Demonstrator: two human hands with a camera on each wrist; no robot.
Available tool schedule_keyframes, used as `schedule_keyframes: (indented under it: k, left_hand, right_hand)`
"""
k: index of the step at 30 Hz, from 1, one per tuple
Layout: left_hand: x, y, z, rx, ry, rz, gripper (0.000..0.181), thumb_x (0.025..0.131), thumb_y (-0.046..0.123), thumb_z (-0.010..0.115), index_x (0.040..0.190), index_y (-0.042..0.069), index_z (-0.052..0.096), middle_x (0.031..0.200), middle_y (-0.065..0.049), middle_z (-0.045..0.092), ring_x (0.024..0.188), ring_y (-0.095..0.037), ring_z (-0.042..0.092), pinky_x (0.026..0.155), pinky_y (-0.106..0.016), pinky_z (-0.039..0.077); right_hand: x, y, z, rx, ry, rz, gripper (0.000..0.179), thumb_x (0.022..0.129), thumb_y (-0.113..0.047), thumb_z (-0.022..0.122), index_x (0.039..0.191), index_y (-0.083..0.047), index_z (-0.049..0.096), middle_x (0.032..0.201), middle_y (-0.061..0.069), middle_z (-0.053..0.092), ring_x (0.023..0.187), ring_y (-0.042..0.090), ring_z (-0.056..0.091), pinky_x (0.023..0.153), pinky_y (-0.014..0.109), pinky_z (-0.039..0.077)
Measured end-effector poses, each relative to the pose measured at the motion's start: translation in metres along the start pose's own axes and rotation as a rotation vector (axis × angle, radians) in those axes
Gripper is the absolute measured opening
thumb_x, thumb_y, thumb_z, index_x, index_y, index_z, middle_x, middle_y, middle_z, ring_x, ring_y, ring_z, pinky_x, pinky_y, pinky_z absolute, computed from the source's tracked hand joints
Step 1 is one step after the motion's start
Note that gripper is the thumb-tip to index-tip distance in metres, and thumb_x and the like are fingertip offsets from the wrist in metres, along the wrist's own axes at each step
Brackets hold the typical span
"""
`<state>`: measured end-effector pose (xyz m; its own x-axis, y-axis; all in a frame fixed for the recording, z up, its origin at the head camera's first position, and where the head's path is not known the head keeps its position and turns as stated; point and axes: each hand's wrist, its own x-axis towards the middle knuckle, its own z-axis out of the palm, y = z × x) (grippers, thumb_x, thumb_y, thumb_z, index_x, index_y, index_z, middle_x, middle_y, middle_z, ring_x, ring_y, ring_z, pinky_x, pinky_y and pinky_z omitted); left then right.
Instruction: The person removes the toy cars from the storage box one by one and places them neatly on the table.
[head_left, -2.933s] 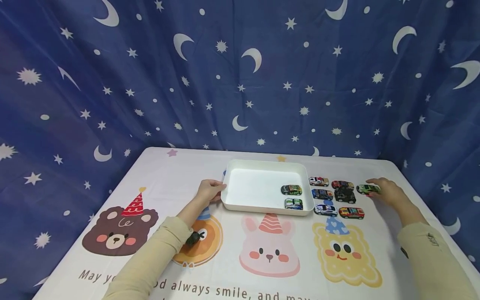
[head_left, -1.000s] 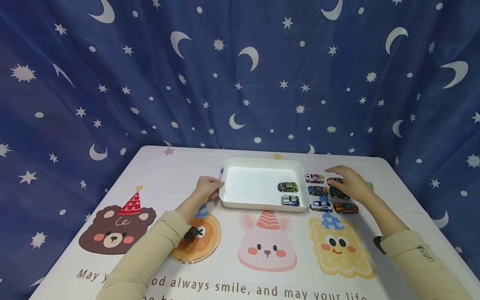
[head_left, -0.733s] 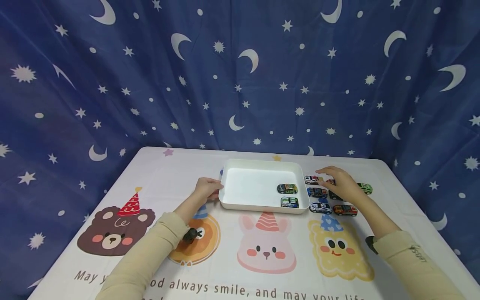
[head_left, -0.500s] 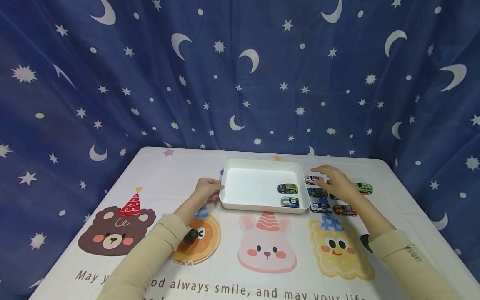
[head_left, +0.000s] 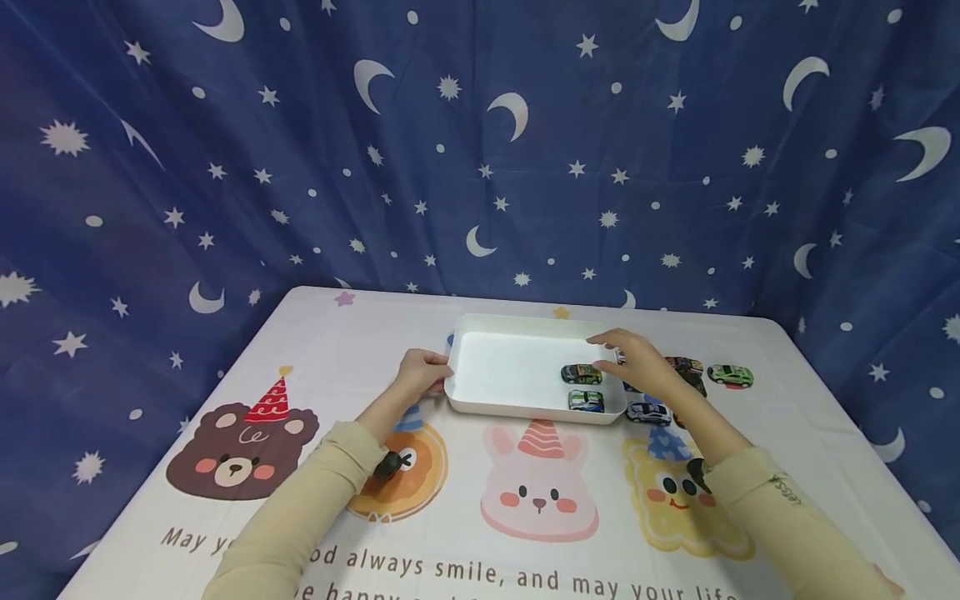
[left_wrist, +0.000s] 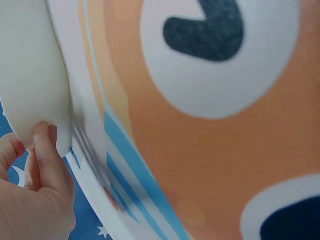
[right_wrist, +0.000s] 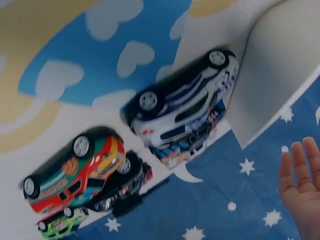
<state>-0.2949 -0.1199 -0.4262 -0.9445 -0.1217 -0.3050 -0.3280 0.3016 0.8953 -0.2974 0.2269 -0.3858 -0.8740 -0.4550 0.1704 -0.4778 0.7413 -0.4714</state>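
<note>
My left hand [head_left: 420, 372] pinches the left rim of a white tray [head_left: 502, 367] between thumb and fingers; the left wrist view shows this grip on the tray wall [left_wrist: 37, 70]. Inside the tray, at its right end, sit a dark toy car [head_left: 582, 374] and a white-and-green toy car [head_left: 586, 401]. Over the tray's right edge hovers my right hand [head_left: 637, 364], thumb and fingers spread apart with nothing between them. It partly hides the toy cars beside the tray. A white-and-blue toy car [right_wrist: 185, 105] stands close against the tray's outer side.
Right of the tray, a red-and-yellow toy car [right_wrist: 80, 170], a black toy car [right_wrist: 125, 187] and a green toy car [head_left: 730, 376] stand on the printed tablecloth [head_left: 442, 558]. A blue moon-and-star curtain [head_left: 480, 167] hangs behind the table.
My right hand has left the green toy car at the far right and moved left across the other cars to the tray's right edge. The left hand has kept its hold.
</note>
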Motion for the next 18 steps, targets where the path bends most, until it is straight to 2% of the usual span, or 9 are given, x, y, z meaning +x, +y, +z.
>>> schedule_keyframes:
  k: [6, 11, 14, 18]
  left_hand:
    - [0.000, -0.001, 0.000, -0.003, 0.000, 0.013, 0.029, 0.085, 0.003, 0.063, 0.112, -0.005, 0.063, 0.102, -0.019, 0.065, 0.060, -0.007, 0.057, 0.053, -0.015, 0.053]
    - [0.002, -0.003, 0.001, -0.012, 0.008, -0.004, 0.030, 0.085, 0.005, 0.063, 0.113, -0.004, 0.063, 0.105, -0.020, 0.064, 0.060, -0.007, 0.056, 0.054, -0.015, 0.053]
    - [0.003, -0.003, 0.001, -0.017, 0.012, -0.006, 0.031, 0.085, 0.005, 0.062, 0.114, -0.004, 0.063, 0.105, -0.020, 0.064, 0.059, -0.007, 0.057, 0.054, -0.015, 0.053]
    - [0.002, -0.003, 0.001, -0.021, 0.011, -0.010, 0.031, 0.084, 0.006, 0.062, 0.114, -0.005, 0.063, 0.104, -0.021, 0.065, 0.058, -0.007, 0.057, 0.053, -0.016, 0.053]
  right_hand:
    - [0.011, 0.002, 0.015, -0.042, -0.052, 0.017, 0.037, 0.085, -0.013, 0.069, 0.119, 0.000, 0.061, 0.118, 0.019, 0.061, 0.107, 0.039, 0.057, 0.084, 0.053, 0.052]
    - [0.019, 0.006, 0.024, -0.104, -0.126, -0.026, 0.032, 0.084, -0.014, 0.071, 0.111, 0.001, 0.064, 0.111, 0.017, 0.064, 0.103, 0.036, 0.059, 0.087, 0.047, 0.052]
    - [0.023, 0.007, 0.027, -0.136, -0.151, -0.042, 0.033, 0.083, -0.013, 0.072, 0.111, 0.002, 0.064, 0.109, 0.017, 0.065, 0.101, 0.034, 0.059, 0.087, 0.045, 0.052]
    - [0.026, 0.009, 0.028, -0.147, -0.180, -0.022, 0.034, 0.083, -0.012, 0.071, 0.113, 0.002, 0.063, 0.110, 0.016, 0.064, 0.101, 0.032, 0.060, 0.086, 0.043, 0.053]
